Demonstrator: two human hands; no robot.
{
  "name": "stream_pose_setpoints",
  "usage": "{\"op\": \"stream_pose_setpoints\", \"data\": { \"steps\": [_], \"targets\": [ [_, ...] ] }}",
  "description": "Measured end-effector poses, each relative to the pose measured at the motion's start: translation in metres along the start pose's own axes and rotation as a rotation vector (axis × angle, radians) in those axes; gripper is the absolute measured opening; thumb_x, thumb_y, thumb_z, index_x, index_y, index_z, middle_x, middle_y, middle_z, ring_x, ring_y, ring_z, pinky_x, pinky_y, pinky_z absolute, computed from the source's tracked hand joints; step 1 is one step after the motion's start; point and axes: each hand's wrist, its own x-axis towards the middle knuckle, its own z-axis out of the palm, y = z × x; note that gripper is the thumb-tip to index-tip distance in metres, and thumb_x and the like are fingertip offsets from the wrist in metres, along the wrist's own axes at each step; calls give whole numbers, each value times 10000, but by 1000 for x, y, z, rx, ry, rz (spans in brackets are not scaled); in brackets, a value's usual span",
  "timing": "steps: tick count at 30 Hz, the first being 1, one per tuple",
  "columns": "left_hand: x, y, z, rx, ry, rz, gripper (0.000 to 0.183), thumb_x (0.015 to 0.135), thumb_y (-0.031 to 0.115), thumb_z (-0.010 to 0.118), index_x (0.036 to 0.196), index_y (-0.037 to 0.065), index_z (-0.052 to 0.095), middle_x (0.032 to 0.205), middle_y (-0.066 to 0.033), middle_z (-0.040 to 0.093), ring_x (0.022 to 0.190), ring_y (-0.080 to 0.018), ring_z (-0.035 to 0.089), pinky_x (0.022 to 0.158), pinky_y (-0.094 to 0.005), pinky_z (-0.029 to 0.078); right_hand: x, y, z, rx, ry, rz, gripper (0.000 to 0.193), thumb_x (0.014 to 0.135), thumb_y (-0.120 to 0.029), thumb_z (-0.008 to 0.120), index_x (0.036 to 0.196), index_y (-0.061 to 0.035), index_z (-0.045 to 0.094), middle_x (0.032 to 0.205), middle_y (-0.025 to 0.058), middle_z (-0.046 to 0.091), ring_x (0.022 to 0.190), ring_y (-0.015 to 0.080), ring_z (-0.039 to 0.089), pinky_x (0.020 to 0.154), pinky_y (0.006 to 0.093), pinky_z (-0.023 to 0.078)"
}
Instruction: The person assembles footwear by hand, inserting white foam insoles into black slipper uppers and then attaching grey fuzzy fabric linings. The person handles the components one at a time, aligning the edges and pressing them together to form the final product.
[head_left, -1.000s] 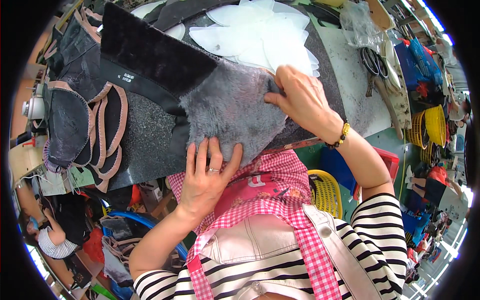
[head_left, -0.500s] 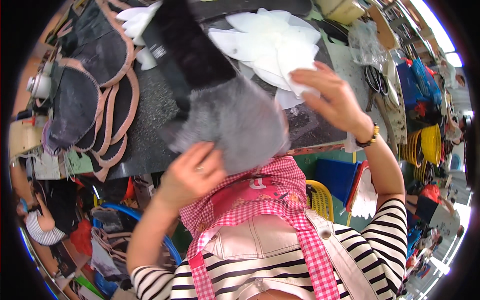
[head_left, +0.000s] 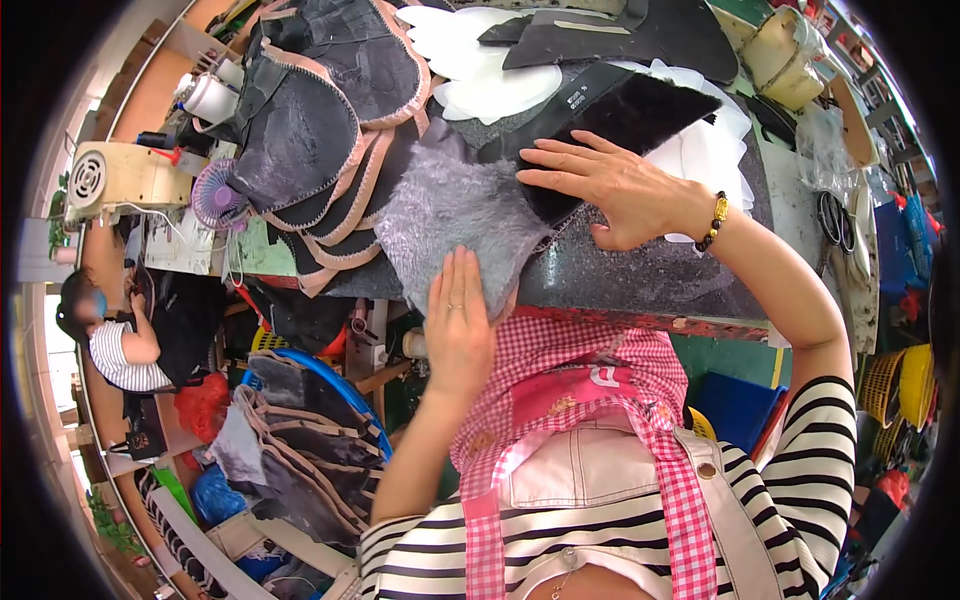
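Note:
A fluffy grey fur piece [head_left: 440, 215], joined to a glossy black fur piece [head_left: 655, 105], lies across the dark worktable near its front edge. My left hand [head_left: 462, 315] rests on the grey fur with its fingers stretched out flat; part of the thumb is hidden at the edge. With fingers spread, my right hand [head_left: 630, 195] lies over the black fur beside the seam. White petal-shaped sheets [head_left: 500, 85] show behind the black piece, and more lie partly under it. To the left are stacked dark pieces with pinkish-tan zigzag-stitched edging [head_left: 300, 130].
Flat black sheets [head_left: 620, 45] lie at the back of the worktable [head_left: 640, 285]. Scissors [head_left: 835, 220] are at the right. A small purple fan [head_left: 217, 193] stands at the left. A blue-rimmed basket [head_left: 335, 370] holds more edged pieces below. Another person [head_left: 125, 345] sits at the far left.
My right hand has moved off the white sheets onto the black fur. The fur pieces now lie flatter on the table, the black part turned toward the right. The view has shifted.

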Motion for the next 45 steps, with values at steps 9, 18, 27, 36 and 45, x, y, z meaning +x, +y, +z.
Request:
{"op": "stream_pose_setpoints", "data": {
  "steps": [9,18,27,36,45],
  "targets": [
    [39,-63,-72,-416,-277,181,404,728,-96,521,1110,-14,623,980,-206,670,875,-337,683,710,-387,536,-16,9,11,80,117,-19,910,692,-543,751,1429,-156,385,1462,90,423,1371,304,363,1138,550,205],
    [23,-42,-169,-984,-219,77,186,702,-3,715,879,-58,699,644,-91,643,533,-119,593,507,-250,416,-15,-88,-84,548,258,-194,217,778,-162,726,821,-35,557,692,93,604,667,304,618,560,389,458],
    [-5,-1,-152,-1488,-97,153,170,704,38,759,818,-75,705,635,-97,644,498,-158,584,487,-264,412,-25,-160,-107,763,164,-235,284,807,-221,710,705,8,575,597,183,552,613,393,575,556,427,443],
    [-4,32,-190,-813,-227,64,431,717,171,822,1067,6,632,802,-32,638,769,-61,576,685,-235,469,-21,-192,-113,405,225,-63,280,797,-212,687,636,-5,587,534,180,517,507,373,537,483,426,409],
    [-11,66,-156,-1500,-29,150,357,776,236,794,659,4,550,530,-16,424,543,-40,393,469,-287,312,-43,-167,-105,730,59,-29,379,718,-262,780,614,-7,520,490,11,408,446,94,359,430,265,296]
  ]
}}
